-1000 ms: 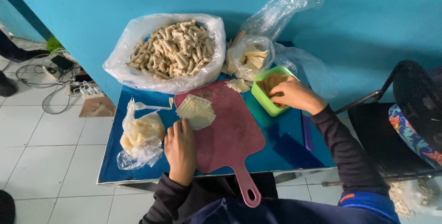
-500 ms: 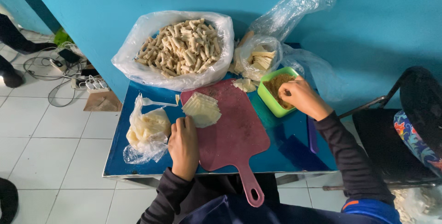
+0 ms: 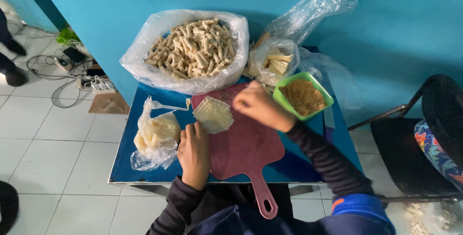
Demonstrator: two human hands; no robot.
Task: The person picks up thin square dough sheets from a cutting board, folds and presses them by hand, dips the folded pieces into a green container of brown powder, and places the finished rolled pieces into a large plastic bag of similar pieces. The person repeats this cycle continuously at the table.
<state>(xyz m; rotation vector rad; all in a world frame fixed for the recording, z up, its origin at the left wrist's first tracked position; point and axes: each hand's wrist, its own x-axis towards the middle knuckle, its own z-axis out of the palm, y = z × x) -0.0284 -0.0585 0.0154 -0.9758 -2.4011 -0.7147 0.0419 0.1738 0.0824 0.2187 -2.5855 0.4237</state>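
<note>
My left hand (image 3: 194,152) rests on the left edge of a dark red cutting board (image 3: 246,148), fingers curled, touching a stack of thin pale wrapper sheets (image 3: 213,115). My right hand (image 3: 258,107) hovers over the board's upper part, just right of the wrappers, fingers pinched together; what it holds is hidden. A green tub of brown crumbly filling (image 3: 303,96) stands to the right of that hand. A large plastic-lined bowl of rolled pale sticks (image 3: 193,49) sits at the back of the blue table (image 3: 125,158).
A clear bag of pale dough or filling (image 3: 155,133) with a white plastic fork lies left of the board. A second bag of wrappers (image 3: 275,61) leans at the back wall. A chair (image 3: 424,143) stands to the right; cables and a power strip (image 3: 99,85) lie on the tiled floor.
My right hand has left the green tub and moved left over the cutting board beside the wrappers. The left hand stays on the board's edge. The view has shifted slightly.
</note>
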